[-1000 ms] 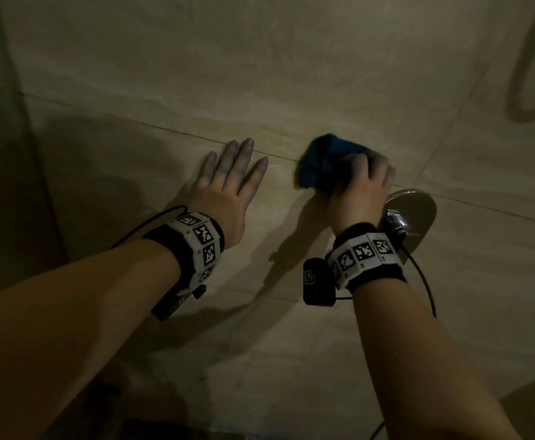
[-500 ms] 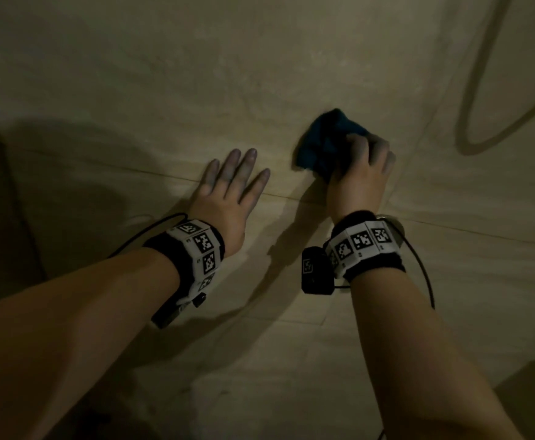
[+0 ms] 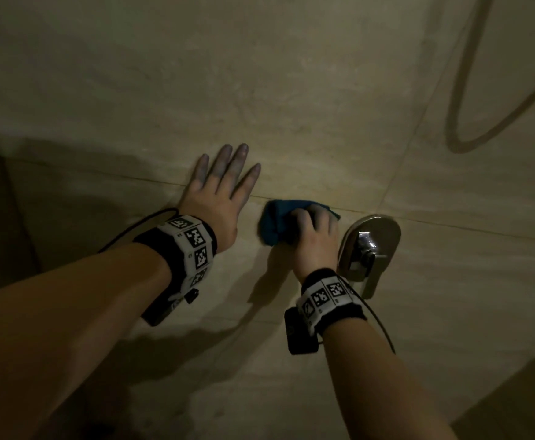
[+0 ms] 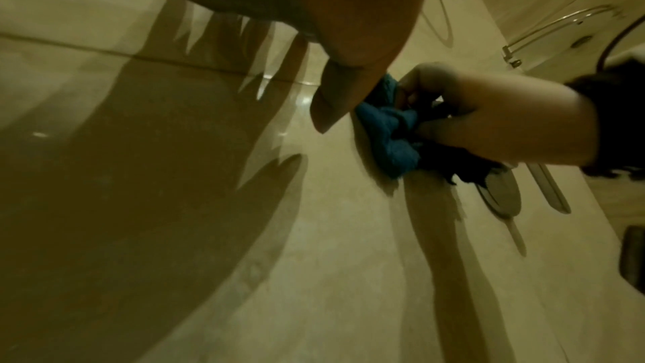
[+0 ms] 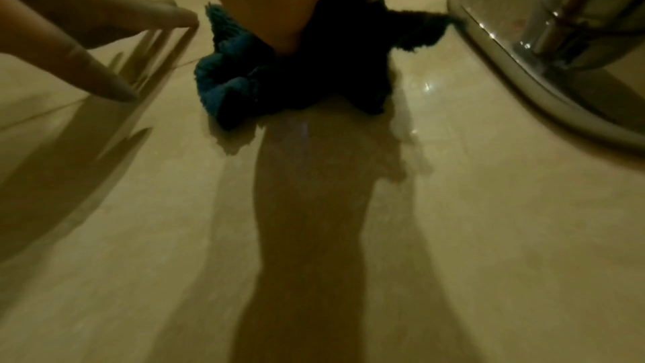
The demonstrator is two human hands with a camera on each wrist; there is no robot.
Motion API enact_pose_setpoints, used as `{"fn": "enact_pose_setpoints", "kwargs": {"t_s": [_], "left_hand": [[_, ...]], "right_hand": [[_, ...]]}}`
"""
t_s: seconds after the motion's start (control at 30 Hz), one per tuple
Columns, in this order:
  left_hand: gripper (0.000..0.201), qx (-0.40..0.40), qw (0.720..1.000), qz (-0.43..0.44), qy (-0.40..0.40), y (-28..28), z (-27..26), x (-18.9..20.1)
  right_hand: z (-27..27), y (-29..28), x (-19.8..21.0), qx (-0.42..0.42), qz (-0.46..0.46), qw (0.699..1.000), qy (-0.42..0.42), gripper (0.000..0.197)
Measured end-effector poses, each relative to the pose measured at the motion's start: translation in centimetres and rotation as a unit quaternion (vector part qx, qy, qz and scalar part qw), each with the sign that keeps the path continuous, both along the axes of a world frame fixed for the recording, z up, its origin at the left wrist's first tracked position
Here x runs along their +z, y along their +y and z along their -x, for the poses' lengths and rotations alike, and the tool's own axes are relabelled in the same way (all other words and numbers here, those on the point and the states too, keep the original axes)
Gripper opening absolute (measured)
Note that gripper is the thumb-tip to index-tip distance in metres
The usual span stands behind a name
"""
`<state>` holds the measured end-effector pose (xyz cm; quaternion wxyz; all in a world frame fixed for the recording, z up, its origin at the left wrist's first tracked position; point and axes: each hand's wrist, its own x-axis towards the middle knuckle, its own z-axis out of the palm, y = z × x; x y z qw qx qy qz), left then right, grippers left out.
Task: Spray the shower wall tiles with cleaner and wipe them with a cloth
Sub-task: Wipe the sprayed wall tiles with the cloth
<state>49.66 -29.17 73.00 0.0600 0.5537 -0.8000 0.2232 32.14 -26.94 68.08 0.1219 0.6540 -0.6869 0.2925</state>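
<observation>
Head view: right hand (image 3: 315,239) grips the bunched blue cloth (image 3: 274,225) against the wall tiles (image 3: 291,90); it has dropped from higher up to beside the tap plate (image 3: 383,230), so wiping continues downward.
Left wrist view: left hand (image 4: 314,37) spread flat, bracing.
Right wrist view: cloth's edge touches the plate.

Left hand (image 3: 216,198) flat, right hand (image 3: 315,238) clenched.
</observation>
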Motion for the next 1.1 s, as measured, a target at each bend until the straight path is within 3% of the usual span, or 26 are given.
{"fn": "enact_pose_setpoints", "kwargs": {"t_s": [0.17,0.37,0.5,0.6,0.7,0.87,1.1], "left_hand": [[0.094,0.007,1.000,-0.006,-0.003,-0.2,0.2,1.3],[0.091,-0.027,0.999,0.034,0.001,0.2,1.2,4.0],[0.093,-0.023,0.998,0.053,0.016,-0.2,0.9,5.5],[0.093,-0.017,0.999,0.037,0.010,-0.7,0.0,5.6],[0.095,-0.021,0.999,0.024,-0.008,-1.0,-1.1,5.2],[0.096,-0.008,1.000,0.013,-0.021,-1.1,-2.9,5.2],[0.095,0.017,1.000,0.004,-0.006,-1.1,-5.1,5.7]], "right_hand": [[0.0,-1.4,4.3,-0.013,0.150,0.987,-0.050,0.043],[0.1,-2.4,10.0,-0.013,0.241,0.968,-0.074,0.044],[-0.2,-2.8,11.4,-0.016,0.275,0.956,-0.103,0.043],[-0.7,-2.6,10.0,-0.024,0.255,0.961,-0.107,0.043],[-1.4,-1.9,7.7,-0.020,0.208,0.977,-0.054,0.041],[-1.9,-0.7,6.7,-0.025,0.080,0.996,-0.030,0.047],[-3.1,-1.6,11.5,-0.049,0.136,0.989,-0.028,0.047]]}}
